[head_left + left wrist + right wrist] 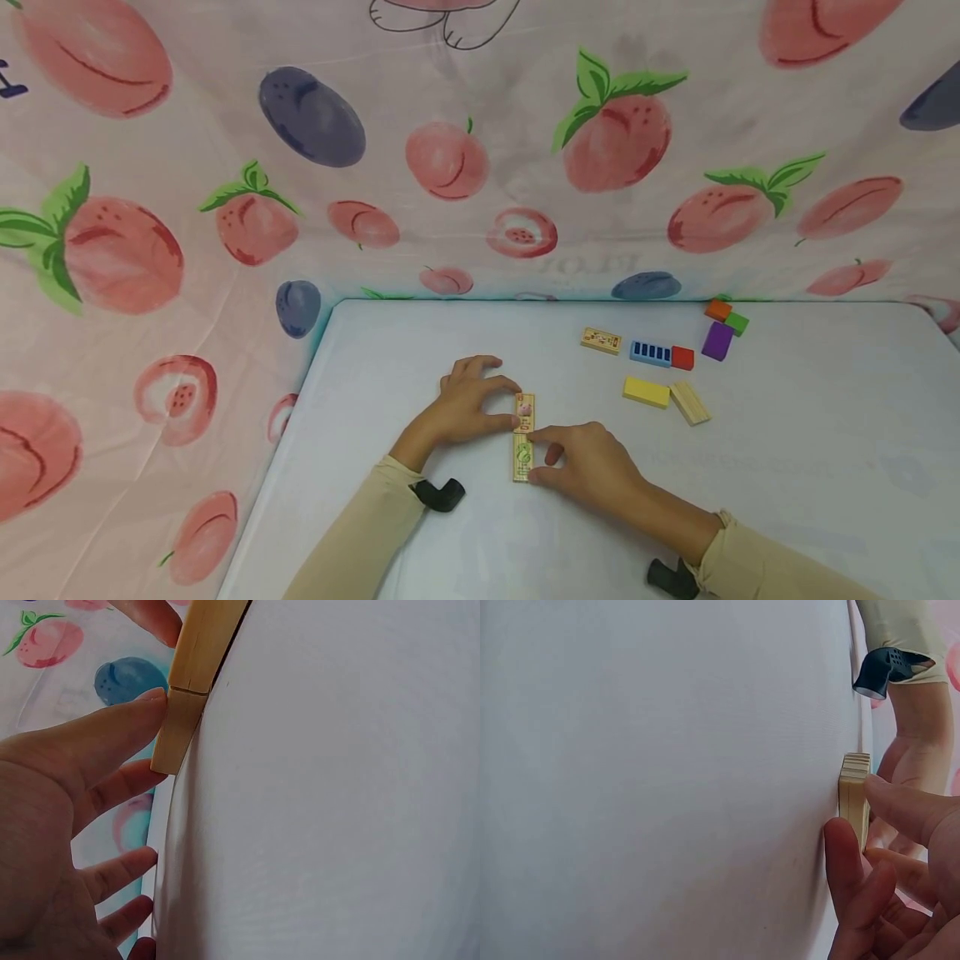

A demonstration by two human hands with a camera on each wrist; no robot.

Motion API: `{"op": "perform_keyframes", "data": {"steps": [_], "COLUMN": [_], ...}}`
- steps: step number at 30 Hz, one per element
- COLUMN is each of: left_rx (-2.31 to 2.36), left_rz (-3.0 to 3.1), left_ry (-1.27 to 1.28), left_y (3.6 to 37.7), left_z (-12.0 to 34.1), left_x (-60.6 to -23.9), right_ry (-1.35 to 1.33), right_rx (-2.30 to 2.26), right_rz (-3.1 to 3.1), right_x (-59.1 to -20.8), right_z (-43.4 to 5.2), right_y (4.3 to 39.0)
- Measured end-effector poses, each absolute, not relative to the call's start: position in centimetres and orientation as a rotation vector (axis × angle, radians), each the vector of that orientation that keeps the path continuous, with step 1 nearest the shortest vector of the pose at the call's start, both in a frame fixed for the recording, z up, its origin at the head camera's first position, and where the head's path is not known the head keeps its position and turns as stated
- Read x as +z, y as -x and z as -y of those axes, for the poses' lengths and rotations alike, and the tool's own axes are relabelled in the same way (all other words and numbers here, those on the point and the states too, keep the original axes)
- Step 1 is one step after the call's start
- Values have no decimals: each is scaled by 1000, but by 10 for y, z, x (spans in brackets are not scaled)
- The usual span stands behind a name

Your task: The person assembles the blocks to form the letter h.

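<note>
Two flat wooden picture blocks lie end to end on the white table [787, 450]. The far block [525, 412] shows a pink picture and the near block [522, 458] a green one. My left hand [511, 405] pinches the far block between thumb and forefinger. My right hand [535, 456] pinches the near block the same way. In the left wrist view the two blocks meet at a seam, and a thumb [112, 731] presses the far block [178, 735]. In the right wrist view a thumb [900, 806] and a finger hold the near block [853, 791] by its sides.
Loose blocks lie at the back right: a picture block [601, 340], a blue striped one [649, 352], red [682, 357], purple [717, 340], orange [717, 309], green [737, 322], yellow [646, 392] and plain wood [690, 403]. A fruit-print cloth [450, 167] hangs behind and to the left.
</note>
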State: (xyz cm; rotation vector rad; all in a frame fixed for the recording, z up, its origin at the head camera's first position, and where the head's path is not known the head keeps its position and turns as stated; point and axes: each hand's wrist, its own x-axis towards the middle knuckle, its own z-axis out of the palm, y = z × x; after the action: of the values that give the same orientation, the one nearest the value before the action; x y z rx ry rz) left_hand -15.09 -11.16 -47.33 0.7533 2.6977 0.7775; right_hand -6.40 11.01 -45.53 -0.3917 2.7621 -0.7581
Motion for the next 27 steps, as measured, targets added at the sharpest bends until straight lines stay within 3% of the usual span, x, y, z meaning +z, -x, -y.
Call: {"op": "perform_keyframes", "data": {"steps": [27], "left_rx": [767], "left_rz": [-2691], "left_ry": [-747], "left_y": [150], "left_z": [113], "left_x": [-474], "right_ry": [430], "right_rx": [-741], "right_rz": [-2807], "right_x": [-454], "right_z": [-107], "right_y": [63]}}
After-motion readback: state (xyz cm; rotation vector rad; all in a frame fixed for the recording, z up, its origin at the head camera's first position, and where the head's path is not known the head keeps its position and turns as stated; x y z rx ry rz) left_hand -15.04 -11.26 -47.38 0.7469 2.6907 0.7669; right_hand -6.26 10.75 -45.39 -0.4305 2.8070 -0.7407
